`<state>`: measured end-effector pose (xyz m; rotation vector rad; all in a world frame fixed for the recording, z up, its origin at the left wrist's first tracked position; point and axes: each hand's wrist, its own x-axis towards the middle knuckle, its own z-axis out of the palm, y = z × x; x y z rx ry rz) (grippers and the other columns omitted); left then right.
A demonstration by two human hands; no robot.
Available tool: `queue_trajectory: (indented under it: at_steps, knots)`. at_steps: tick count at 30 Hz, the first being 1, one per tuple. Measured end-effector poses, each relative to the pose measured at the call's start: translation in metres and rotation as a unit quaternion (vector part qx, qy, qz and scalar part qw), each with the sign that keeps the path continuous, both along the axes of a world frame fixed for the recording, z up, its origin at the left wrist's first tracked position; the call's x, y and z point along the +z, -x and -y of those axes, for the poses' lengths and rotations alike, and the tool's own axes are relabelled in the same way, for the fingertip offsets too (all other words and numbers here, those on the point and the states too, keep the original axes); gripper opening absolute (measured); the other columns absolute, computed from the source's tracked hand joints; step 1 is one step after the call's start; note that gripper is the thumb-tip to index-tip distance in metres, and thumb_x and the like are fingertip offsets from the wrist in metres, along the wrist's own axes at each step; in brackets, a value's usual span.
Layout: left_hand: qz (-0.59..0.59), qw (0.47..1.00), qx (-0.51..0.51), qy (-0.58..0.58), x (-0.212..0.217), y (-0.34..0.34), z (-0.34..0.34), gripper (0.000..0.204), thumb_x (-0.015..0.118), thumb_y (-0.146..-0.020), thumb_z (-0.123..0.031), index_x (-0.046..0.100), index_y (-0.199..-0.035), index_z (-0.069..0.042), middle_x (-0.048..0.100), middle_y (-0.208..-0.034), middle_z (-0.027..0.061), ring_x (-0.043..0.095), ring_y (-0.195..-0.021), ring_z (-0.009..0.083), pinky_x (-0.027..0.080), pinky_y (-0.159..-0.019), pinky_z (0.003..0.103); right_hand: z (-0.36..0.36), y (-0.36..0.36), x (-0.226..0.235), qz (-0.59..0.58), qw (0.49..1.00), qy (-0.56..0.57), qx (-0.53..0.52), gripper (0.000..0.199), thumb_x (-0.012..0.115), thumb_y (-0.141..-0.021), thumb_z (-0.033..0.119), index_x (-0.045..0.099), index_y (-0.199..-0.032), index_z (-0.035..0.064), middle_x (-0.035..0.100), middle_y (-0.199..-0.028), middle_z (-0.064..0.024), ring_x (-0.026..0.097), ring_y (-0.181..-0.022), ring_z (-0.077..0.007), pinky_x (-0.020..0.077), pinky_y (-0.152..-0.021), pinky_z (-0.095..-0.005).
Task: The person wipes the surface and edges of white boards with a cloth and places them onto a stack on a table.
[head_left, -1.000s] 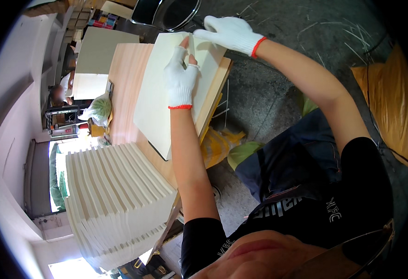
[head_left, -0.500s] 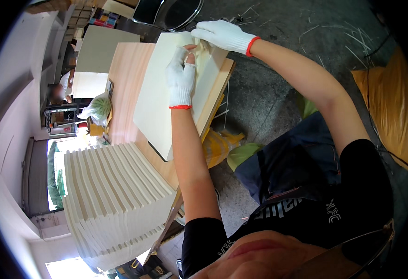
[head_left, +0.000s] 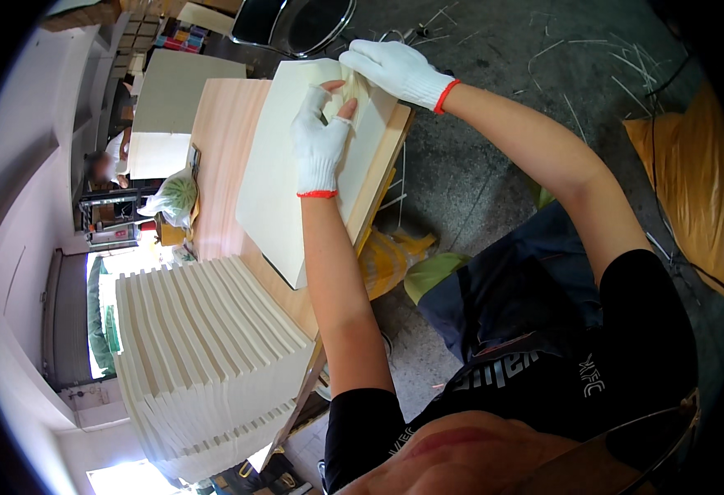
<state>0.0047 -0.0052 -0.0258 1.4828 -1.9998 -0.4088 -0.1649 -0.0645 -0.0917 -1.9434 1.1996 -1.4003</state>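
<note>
The left hand (head_left: 320,142) lies on the cream panel (head_left: 273,186), its bare thumb and forefinger slightly parted beside a creased patch (head_left: 363,89); whether they pinch it I cannot tell. The right hand (head_left: 400,69) lies over the panel's far right corner, fingers close together, their undersides hidden, so its grip is unclear too. The panel lies toward the far right part of the wooden surface (head_left: 223,136), along its right edge; a stack of similar panels (head_left: 205,338) stands at the near left corner. A second ago the left forefinger pointed straight ahead and the covering looked smoother; now that finger is bent and the material bunches between both hands, so the work centres on that corner.
</note>
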Motion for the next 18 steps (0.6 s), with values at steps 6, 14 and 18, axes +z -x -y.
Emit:
queue_trajectory:
  at_steps: [6,14,18]
  knots:
    - [-0.059,0.993,-0.021,0.099,-0.008,0.004,-0.003,0.027,0.061,-0.092,-0.014,0.067,-0.118,-0.013,0.070,-0.108,0.0139,0.065,-0.103,0.0292,0.048,-0.091,0.034,-0.007,0.002,0.008,-0.018,0.999,-0.036,0.014,0.043,0.039,-0.099,0.047,0.063,-0.104,0.0123,0.068,-0.096,-0.0149,0.065,-0.093,-0.0364,0.0487,-0.082,-0.0457]
    - [0.077,0.995,-0.015,0.065,-0.002,-0.002,-0.001,0.024,0.068,-0.089,-0.019,0.067,-0.112,-0.012,0.071,-0.105,0.0147,0.067,-0.100,0.0295,0.050,-0.087,0.035,0.004,-0.003,-0.001,-0.034,0.999,0.021,0.000,0.042,0.038,-0.099,0.047,0.062,-0.102,0.0118,0.068,-0.095,-0.0158,0.064,-0.091,-0.0374,0.0489,-0.080,-0.0473]
    - [0.053,0.998,0.014,0.016,0.001,0.004,-0.003,0.032,0.076,-0.083,-0.023,0.067,-0.112,-0.012,0.071,-0.107,0.0144,0.067,-0.105,0.0302,0.050,-0.088,0.036,0.005,-0.001,-0.002,-0.028,1.000,0.002,-0.002,0.042,0.038,-0.099,0.047,0.061,-0.102,0.0121,0.068,-0.094,-0.0155,0.064,-0.091,-0.0375,0.0491,-0.080,-0.0474]
